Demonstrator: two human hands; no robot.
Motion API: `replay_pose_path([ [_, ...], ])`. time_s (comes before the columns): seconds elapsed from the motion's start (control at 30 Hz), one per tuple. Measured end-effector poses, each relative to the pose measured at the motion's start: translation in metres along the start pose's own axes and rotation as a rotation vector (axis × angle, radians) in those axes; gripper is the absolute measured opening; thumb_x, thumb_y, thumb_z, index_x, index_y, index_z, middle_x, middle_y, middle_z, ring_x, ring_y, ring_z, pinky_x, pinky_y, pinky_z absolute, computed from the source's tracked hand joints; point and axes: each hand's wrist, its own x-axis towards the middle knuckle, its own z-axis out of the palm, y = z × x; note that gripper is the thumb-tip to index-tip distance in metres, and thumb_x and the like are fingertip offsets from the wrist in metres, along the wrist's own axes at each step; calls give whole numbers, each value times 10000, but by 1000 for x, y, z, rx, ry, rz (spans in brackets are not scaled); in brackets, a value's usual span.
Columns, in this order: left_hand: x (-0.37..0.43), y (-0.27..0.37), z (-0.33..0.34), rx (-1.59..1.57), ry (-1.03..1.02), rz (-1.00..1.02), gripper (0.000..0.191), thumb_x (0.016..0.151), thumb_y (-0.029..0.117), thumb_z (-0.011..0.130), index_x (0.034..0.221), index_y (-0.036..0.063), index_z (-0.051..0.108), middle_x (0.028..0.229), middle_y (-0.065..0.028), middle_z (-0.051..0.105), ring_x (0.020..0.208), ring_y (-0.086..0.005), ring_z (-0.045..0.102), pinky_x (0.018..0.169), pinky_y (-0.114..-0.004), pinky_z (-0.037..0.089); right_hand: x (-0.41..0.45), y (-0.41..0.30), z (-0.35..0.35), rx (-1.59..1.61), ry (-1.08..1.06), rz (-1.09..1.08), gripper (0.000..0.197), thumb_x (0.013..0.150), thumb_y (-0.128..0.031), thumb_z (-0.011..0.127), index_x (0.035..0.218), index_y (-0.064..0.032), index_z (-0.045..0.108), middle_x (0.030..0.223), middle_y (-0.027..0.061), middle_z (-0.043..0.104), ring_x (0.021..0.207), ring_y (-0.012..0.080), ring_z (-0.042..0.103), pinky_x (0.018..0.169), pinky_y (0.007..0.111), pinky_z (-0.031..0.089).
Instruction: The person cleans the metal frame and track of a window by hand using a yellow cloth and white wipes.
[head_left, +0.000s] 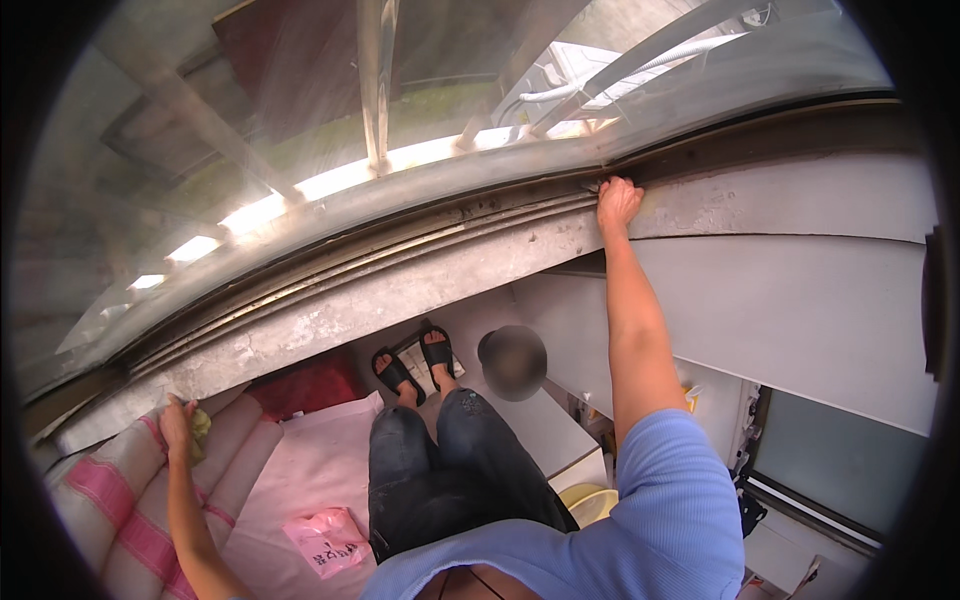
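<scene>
My right hand (621, 201) is at the window track (480, 214), where the window frame meets the wall; its fingers are bent over the edge, and whether it holds something small is unclear. At the far left my left hand (177, 421) rests at the edge of the worn window sill (330, 319), with a yellow-green cloth (199, 433) bunched beside its palm. The window glass (315, 135) spans the top of the view, with metal bars beyond it. Below the left hand lies rolled or folded bedding (112, 487) with pink stripes.
A pink plastic bag (327, 541) bearing writing lies on a pink sheet (300, 457). The person's feet in black sandals (397, 373) stand below the sill. A white cabinet (551, 431), a yellow basin (591, 504) and a blurred round object (513, 363) are to the right.
</scene>
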Motion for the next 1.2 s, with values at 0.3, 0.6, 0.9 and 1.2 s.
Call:
replay_pose_path([
  [0.3,-4,-10,9,-70,2,2,439,840,307,528,1031,-77,440,755,-245,589,675,-389,580,585,-469,444,-10,-44,-17,-130,-165,8,258,697,-265,599,775,-27,659,906,108,591,873,303,496,772,377,417],
  [0.6,-1,-37,34,-122,43,5,526,820,326,553,1059,-109,379,723,-249,586,646,-393,577,557,-467,443,-76,-114,-22,268,0,-61,121,676,-133,602,720,-30,646,830,110,571,839,268,496,781,338,421],
  [0.9,1,-3,4,-32,-21,-8,533,813,349,555,1042,-108,406,729,-249,590,662,-386,583,571,-456,447,-117,-144,-47,492,91,-87,50,648,-59,642,696,-46,636,767,79,564,797,255,508,722,347,432],
  [1.2,0,11,-4,-64,27,60,492,804,330,571,962,-121,451,728,-249,591,656,-385,583,580,-476,440,-148,-171,-67,679,-107,-115,154,728,-196,631,785,-56,657,787,97,610,761,290,551,707,382,433],
])
